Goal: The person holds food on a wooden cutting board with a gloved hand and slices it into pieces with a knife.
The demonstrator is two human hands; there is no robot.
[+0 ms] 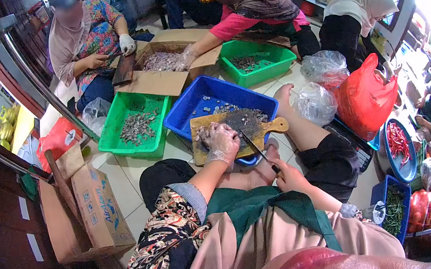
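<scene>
My left hand, in a clear plastic glove, rests on a wooden cutting board with its fingers curled over greyish-pink raw meat. My right hand is closed round the handle of a knife, whose blade slants across the board close to my left fingers. The board's middle is dark and stained, and its handle points right. It lies across a blue tub with several small cut grey pieces in it.
Green tubs with cut pieces stand on both sides. Behind is an open cardboard box of raw meat; several people sit around it. At right are a red bag, a basin of red chillies and green chillies. A carton stands left.
</scene>
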